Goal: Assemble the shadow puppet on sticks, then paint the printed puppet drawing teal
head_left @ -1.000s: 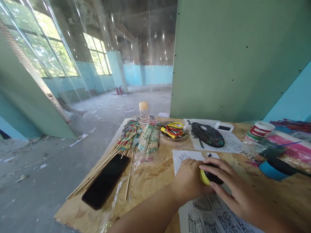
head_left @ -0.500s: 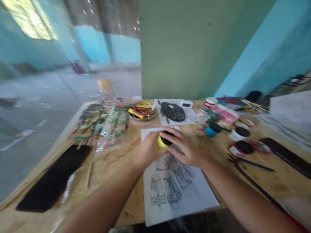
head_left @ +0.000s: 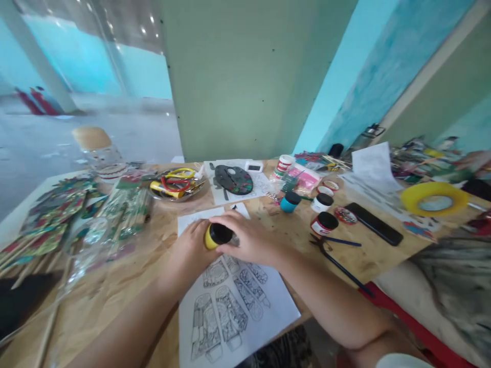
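Observation:
A small yellow paint jar with a black lid [head_left: 221, 234] is held between both hands over the paper. Wrapped around the jar's yellow side is my left hand [head_left: 192, 248]. My right hand [head_left: 247, 235] curls round the black lid from the right, thumb and fingers at its edge. The lid appears to be on the jar, which tilts a little. Beneath the hands lies a white sheet with line drawings [head_left: 230, 317] of patterned, segmented shapes. My hands and forearms cover its upper part.
Right of the paper stand blue [head_left: 290, 201], white [head_left: 321, 202] and red [head_left: 324, 223] jars, with pliers [head_left: 337, 266] and a phone [head_left: 374, 224]. Behind are a dark palette [head_left: 233, 180] and a tool dish [head_left: 176, 185]. Painted pieces on sticks [head_left: 53, 209] lie left.
The view has swung to the right, so the table and hands appear further left and a yellow tape roll shows. Both hands still hold the jar; the right fingers sit lower around its lid.

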The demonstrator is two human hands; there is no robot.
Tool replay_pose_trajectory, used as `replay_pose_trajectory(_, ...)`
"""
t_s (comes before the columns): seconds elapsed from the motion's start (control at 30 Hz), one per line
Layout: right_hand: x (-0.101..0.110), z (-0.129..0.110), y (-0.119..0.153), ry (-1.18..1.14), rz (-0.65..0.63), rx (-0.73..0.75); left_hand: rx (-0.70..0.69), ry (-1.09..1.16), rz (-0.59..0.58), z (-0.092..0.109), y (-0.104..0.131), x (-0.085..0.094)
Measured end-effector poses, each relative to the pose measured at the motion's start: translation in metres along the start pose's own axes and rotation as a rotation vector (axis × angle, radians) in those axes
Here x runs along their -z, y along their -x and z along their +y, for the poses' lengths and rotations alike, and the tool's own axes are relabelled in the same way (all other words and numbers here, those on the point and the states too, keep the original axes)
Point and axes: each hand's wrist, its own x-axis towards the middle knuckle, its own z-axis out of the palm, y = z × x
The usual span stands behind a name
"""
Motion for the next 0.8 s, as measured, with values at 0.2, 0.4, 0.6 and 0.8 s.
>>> replay_pose_trajectory(0.2, -0.008, -0.008, -0.001, 0.007, 0.123, -0.101, -0.02, 0.02, 0.03, -0.003, 0.001, -0.017)
replay_pose_trajectory(0.4, 0.018, 0.017, -0.001, 0.288, 0.211, -0.289, 0.093, 0.032, 0.042, -0.01, 0.001, -0.025)
replay_pose_trajectory(0.6, 0.021, 0.054, -0.004, 0.425, 0.179, -0.448, 0.154, 0.021, -0.095, -0.018, 0.0, -0.024)
replay_pose_trajectory(0.8, 0.06, 0.063, 0.013, 0.46, 0.386, -0.578, 0.145, 0.031, -0.116, -0.021, 0.002, -0.024)
